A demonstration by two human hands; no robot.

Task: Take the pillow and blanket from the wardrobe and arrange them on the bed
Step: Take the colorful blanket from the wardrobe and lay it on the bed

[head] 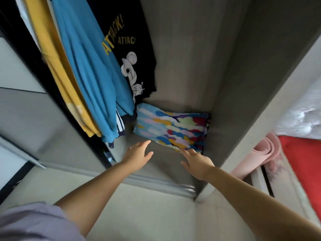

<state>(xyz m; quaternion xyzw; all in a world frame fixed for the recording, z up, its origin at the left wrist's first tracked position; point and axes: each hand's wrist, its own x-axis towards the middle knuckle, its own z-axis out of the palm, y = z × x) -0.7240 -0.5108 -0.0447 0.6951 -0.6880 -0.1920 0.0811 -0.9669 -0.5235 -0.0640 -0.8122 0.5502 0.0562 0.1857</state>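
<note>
A pillow (171, 126) with a bright cloud pattern in blue, yellow, red and white lies on the floor of the open wardrobe (187, 54), against its back right corner. My left hand (138, 156) reaches into the wardrobe with straight fingers, its tips just short of the pillow's near edge. My right hand (197, 163) is also spread flat, and its fingertips touch the pillow's near right edge. Neither hand holds anything. No blanket is in view in the wardrobe.
Hanging clothes fill the wardrobe's left side: a yellow garment (52, 54), a blue one (86, 66) and a black printed T-shirt (128, 49). A sliding-door rail (161, 184) runs along the threshold. Right of the wardrobe's side panel lie a pink roll (258, 153), red cloth (302, 164) and white fabric (302, 117).
</note>
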